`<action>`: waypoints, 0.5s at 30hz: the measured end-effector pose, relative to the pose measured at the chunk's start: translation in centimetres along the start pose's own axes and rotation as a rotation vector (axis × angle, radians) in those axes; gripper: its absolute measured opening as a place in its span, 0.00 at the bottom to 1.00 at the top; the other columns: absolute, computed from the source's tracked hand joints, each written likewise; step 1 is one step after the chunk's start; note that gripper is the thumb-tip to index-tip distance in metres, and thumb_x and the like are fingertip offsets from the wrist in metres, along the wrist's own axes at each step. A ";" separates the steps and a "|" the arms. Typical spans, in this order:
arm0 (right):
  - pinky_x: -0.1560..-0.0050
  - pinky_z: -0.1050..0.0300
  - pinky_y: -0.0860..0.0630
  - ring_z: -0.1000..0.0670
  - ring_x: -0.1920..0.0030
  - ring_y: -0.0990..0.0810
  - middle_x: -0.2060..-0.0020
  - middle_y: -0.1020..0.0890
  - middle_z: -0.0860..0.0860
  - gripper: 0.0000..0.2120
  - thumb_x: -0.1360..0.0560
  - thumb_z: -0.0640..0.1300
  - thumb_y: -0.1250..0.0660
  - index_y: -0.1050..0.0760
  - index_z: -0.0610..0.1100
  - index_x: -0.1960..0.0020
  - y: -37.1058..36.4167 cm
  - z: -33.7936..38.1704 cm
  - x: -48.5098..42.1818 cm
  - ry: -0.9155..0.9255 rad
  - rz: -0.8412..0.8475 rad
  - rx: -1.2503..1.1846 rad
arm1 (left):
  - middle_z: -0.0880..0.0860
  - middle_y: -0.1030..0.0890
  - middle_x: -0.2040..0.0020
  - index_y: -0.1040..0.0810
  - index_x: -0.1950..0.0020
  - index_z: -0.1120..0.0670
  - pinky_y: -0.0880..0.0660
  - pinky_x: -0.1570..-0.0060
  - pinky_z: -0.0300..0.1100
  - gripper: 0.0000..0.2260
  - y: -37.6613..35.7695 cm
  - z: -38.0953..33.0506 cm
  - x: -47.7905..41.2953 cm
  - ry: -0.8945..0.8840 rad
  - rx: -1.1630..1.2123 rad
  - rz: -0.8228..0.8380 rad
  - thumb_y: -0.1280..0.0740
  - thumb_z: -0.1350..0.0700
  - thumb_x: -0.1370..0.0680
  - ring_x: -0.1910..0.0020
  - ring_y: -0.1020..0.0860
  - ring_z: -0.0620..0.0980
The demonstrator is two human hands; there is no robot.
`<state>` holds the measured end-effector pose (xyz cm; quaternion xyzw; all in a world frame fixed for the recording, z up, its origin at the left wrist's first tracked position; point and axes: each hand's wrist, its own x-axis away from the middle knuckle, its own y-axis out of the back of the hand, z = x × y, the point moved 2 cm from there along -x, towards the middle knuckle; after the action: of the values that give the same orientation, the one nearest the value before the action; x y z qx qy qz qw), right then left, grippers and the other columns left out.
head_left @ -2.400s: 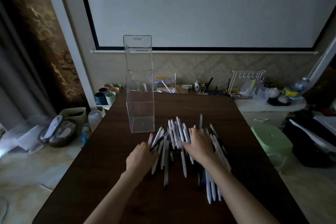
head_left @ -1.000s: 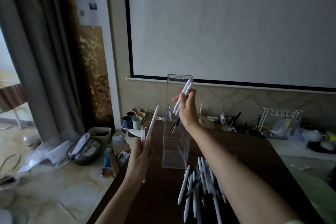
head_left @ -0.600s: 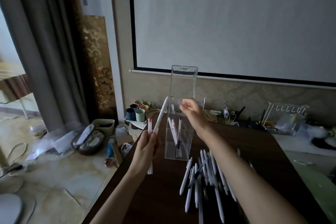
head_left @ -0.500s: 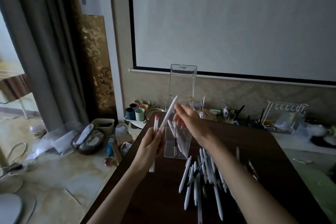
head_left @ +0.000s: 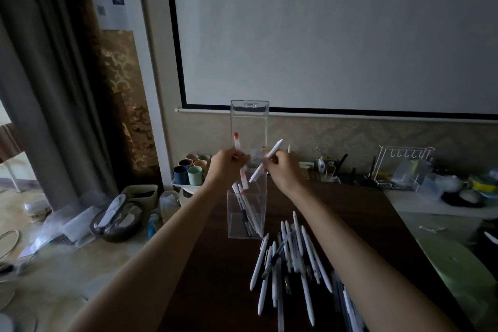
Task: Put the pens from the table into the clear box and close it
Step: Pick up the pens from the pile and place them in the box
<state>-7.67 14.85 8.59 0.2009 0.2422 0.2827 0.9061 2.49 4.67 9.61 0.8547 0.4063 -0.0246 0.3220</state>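
Note:
A tall clear box [head_left: 246, 219] stands on the dark table [head_left: 223, 277] with its lid [head_left: 249, 118] hinged upright. A few pens lean inside it. My left hand [head_left: 225, 168] grips a white pen with a red cap [head_left: 237, 147], held upright above the box's opening. My right hand [head_left: 281, 170] grips a plain white pen [head_left: 266, 160], tilted with its lower end over the opening. A pile of several white and dark pens [head_left: 291, 259] lies on the table, in front of the box and to its right.
Coloured cups [head_left: 190, 170] sit on a tray left of the table's far end. Pen holders and a white wire rack [head_left: 404, 167] line a shelf behind the table. A green stool [head_left: 458, 264] stands to the right; bags and clutter [head_left: 116, 217] lie on the floor left.
My right hand let its first pens fall into the box, then took one pen from my left hand. Both hands now hold one pen each above the opening.

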 end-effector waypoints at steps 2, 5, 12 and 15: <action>0.61 0.53 0.28 0.45 0.56 0.21 0.55 0.20 0.42 0.13 0.25 0.46 0.34 0.26 0.38 0.46 -0.5 -0.8 0.1 -0.069 0.061 -0.042 | 0.60 0.17 0.51 0.23 0.44 0.62 0.26 0.52 0.44 0.18 -0.5 0.8 -0.1 0.074 -0.107 0.037 0.28 0.54 0.29 0.51 0.20 0.57; 0.60 0.59 0.27 0.50 0.56 0.23 0.51 0.22 0.45 0.18 0.26 0.44 0.34 0.32 0.41 0.38 0.3 -1.9 1.3 -0.119 0.091 -0.212 | 0.60 0.18 0.48 0.27 0.39 0.61 0.26 0.51 0.45 0.22 -0.8 1.8 1.8 0.084 -0.104 -0.022 0.27 0.56 0.30 0.49 0.20 0.57; 0.56 0.55 0.28 0.49 0.55 0.24 0.55 0.22 0.46 0.13 0.25 0.48 0.36 0.27 0.40 0.46 3.7 -11.9 7.8 -0.353 0.080 0.202 | 0.55 0.20 0.54 0.24 0.54 0.56 0.26 0.61 0.43 0.14 -5.9 7.8 10.9 0.254 -0.047 0.145 0.30 0.46 0.29 0.59 0.23 0.50; 0.64 0.56 0.31 0.49 0.62 0.25 0.60 0.24 0.47 0.17 0.25 0.53 0.36 0.27 0.39 0.50 2.5 -14.5 9.7 -0.425 0.119 0.310 | 0.56 0.21 0.54 0.27 0.59 0.56 0.27 0.63 0.45 0.26 -8.5 9.1 11.9 0.325 -0.184 0.205 0.35 0.32 0.34 0.58 0.22 0.53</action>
<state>-9.73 25.94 -4.99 0.4061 0.0746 0.2465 0.8768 6.36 11.49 -5.69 0.8513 0.3644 0.1835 0.3299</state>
